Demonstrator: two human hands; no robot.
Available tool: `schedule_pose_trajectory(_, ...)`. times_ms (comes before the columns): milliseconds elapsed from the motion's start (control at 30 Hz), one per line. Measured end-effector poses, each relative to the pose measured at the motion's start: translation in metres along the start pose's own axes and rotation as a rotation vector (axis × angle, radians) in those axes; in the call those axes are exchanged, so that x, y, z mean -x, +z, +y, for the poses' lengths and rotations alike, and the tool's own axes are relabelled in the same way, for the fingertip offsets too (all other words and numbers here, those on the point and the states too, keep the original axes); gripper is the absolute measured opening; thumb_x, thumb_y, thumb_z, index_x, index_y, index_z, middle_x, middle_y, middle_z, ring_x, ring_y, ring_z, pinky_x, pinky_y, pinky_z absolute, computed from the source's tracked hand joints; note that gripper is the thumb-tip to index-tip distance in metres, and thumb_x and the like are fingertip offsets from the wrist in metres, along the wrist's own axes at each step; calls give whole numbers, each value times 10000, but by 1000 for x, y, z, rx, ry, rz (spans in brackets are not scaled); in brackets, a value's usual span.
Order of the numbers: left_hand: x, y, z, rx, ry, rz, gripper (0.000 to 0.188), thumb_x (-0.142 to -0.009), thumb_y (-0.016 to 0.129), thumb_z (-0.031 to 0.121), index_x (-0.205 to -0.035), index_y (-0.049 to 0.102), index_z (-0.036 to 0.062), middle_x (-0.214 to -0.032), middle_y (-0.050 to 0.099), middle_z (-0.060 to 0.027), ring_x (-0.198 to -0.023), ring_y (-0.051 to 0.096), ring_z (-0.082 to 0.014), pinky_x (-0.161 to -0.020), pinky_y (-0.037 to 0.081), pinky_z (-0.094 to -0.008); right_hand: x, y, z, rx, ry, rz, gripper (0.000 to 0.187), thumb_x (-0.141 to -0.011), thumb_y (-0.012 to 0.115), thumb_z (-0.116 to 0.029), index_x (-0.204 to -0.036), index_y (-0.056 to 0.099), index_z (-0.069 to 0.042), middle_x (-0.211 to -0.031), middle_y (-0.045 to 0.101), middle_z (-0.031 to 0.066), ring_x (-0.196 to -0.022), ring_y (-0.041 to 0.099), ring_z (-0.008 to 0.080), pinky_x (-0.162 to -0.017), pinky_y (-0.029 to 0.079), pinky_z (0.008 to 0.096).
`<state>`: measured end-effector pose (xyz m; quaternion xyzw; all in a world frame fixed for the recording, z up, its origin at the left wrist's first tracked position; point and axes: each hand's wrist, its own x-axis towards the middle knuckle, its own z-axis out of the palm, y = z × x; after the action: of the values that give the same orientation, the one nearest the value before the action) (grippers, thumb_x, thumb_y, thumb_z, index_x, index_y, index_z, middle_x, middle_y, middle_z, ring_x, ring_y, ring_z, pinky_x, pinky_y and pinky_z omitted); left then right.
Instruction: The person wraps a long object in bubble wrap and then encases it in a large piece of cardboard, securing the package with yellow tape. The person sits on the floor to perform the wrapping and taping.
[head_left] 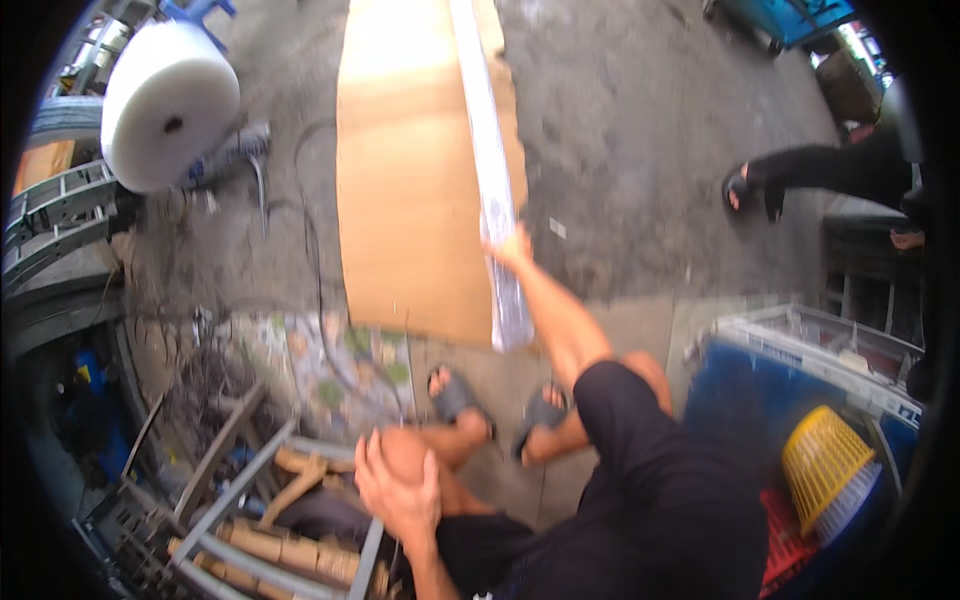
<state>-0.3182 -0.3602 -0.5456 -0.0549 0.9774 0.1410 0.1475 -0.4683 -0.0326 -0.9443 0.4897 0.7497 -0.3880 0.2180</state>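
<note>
A long, narrow bundle wrapped in shiny clear plastic lies lengthwise along the right side of a flat cardboard sheet. Its near end overhangs the sheet's near edge, close to my feet. My right hand grips the bundle a little way up from that end, with the fingers partly hidden and slightly blurred. What lies inside the wrapping cannot be made out. My left hand rests on my bent left knee, fingers spread, holding nothing.
A big roll of bubble wrap stands at the far left, near a ladder. A dark cable runs beside the cardboard. Metal frame and wood pieces crowd the lower left; a yellow basket sits lower right. Another person's leg shows right.
</note>
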Motion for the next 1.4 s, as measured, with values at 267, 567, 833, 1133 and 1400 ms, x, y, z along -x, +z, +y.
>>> schedule_pose_trajectory(267,-40,42,-24,13,14,245,798,-766,845,382,-1462,607,74,-1537,549,-196,-1394,532,-453,-1177,396,-559,-24,66,36,-111,-135,230,1090,-794,888,-562,-1490,407,125,-1363,653,376,-1270,666,479,-1080,548,521)
schedule_pose_trajectory(567,-46,48,-38,61,-3,307,785,-753,845,345,-1449,616,65,-1521,554,-207,-1399,532,-462,-1180,402,-560,4,87,54,-330,-174,447,827,-797,897,-522,-1290,556,47,-1210,705,331,-1127,688,519,-948,556,569)
schedule_pose_trajectory(833,-43,51,-38,63,15,328,762,-756,831,304,-1444,623,50,-1519,566,-214,-1396,545,-462,-1178,419,-556,-45,62,34,-167,-235,430,812,-820,885,-490,-1339,516,13,-1223,677,353,-1160,677,511,-969,565,568)
schedule_pose_trajectory(1133,-65,55,-25,85,86,298,703,-817,826,278,-1447,625,38,-1511,566,-200,-1417,533,-438,-1186,419,-548,-12,62,42,52,-183,418,821,-872,863,-478,-1419,447,-29,-1290,621,263,-1225,636,437,-1036,506,577)
schedule_pose_trajectory(1400,-71,57,-36,89,143,295,700,-842,830,311,-1450,624,32,-1504,571,-212,-1412,535,-440,-1183,423,-542,-5,57,38,55,-166,382,937,-870,854,-564,-1471,409,1,-1413,578,263,-1318,597,424,-1081,481,599)
